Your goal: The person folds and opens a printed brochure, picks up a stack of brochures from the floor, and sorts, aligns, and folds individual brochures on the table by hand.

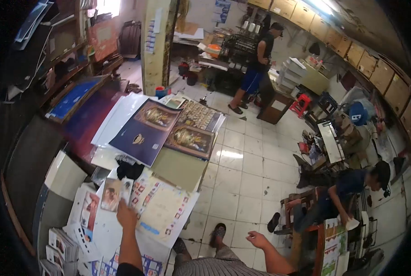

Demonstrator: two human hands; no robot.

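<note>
My left hand (126,215) is over the table at the left, its fingers closed at the lower right edge of a photo print (109,194) that shows a person. A second, narrower print (125,187) lies right beside it, partly behind my fingers. To the right is a cream printed sheet (161,212) with small pictures along its border. A black cloth (130,169) lies just above the prints. My right hand (259,240) hangs in the air over the tiled floor, its fingers loosely curled and apart, with nothing in them.
Dark blue printed covers (143,133) lie on stacked sheets at the table's far end. Bundled cards (61,246) stand at the near left. One person (256,64) stands at the back; another person (336,198) sits at the right by a bench. A red stool (300,105) stands farther off.
</note>
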